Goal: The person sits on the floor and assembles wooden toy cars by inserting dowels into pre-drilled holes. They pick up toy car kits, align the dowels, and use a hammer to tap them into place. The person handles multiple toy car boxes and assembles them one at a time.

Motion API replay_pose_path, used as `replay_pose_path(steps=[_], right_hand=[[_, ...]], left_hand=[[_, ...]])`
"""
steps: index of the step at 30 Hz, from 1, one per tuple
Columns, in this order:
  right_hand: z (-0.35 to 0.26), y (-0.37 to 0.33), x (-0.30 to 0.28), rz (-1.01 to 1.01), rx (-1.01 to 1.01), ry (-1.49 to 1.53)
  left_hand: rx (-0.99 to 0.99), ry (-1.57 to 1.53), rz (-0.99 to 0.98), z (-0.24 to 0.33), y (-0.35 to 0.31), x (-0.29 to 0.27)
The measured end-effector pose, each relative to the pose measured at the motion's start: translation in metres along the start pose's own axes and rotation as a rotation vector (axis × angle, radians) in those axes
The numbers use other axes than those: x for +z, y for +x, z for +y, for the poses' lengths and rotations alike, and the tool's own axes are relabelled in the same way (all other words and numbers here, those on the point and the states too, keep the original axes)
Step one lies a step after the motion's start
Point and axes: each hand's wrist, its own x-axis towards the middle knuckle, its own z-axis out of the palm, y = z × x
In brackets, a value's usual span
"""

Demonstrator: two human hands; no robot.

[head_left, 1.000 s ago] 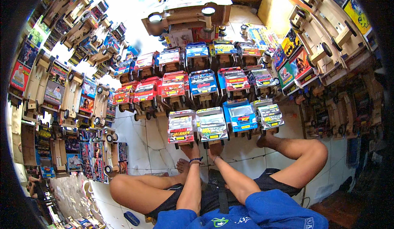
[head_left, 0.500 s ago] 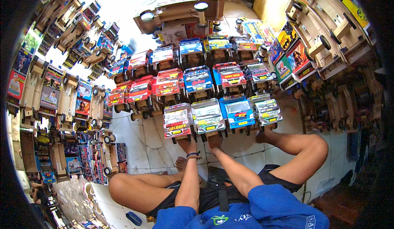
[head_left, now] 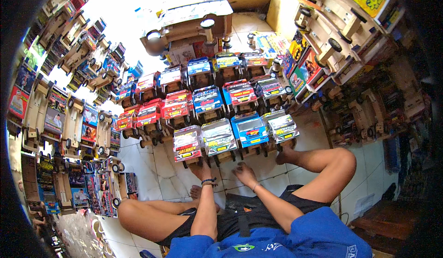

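Observation:
Wooden toy trucks with printed, coloured cabs stand in close rows on the tiled floor before me. My left hand (head_left: pixel 200 171) reaches to the underside of a white-and-red toy truck (head_left: pixel 187 143) at the left of the nearest row; the truck hides its fingers. Just in front of a white-and-green toy truck (head_left: pixel 219 137), my right hand (head_left: pixel 245 174) is apart from it, with bent, loosely parted fingers and nothing in them. Right of that truck stand a blue toy truck (head_left: pixel 250 129) and another white-and-green truck (head_left: pixel 282 126).
Stacks of wooden truck bodies (head_left: pixel 60 115) rise along the left. More unturned bodies with black wheels (head_left: pixel 341 31) lean at the right. A wooden box-like piece on wheels (head_left: pixel 194 15) stands at the back. My bent legs frame the tiled floor (head_left: pixel 161 165).
My right hand has drawn back from under the white-and-green truck toward me. My left hand stays at the white-and-red truck. The whole view has shifted slightly.

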Motion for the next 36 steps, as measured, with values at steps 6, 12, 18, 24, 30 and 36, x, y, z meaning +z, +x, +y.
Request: replay_pose_path(steps=[6,12,18,24,30,36], right_hand=[[-0.027,0.004,-0.09,-0.517,0.074,0.004],[-0.139,0.02,-0.238,-0.882,-0.14,0.32],[-0.222,0.111,-0.336,-0.427,-0.39,0.365],[-0.224,0.297,-0.341,-0.043,-0.198,0.36],[-0.154,0.51,-0.352,0.316,-0.003,-0.245],[-0.068,0.673,-0.347,0.422,0.33,-0.358]], left_hand=[[-0.032,-0.167,0.127,-0.002,-0.007,-0.003],[-0.084,-0.304,0.238,-0.005,-0.037,-0.004],[-0.549,-0.377,-0.875,0.117,-0.077,-0.067],[0.257,-0.129,-1.865,0.276,-0.005,-0.171],[0.391,0.001,-1.771,0.32,0.125,-0.136],[-0.439,-0.293,-1.622,0.312,0.144,-0.097]])
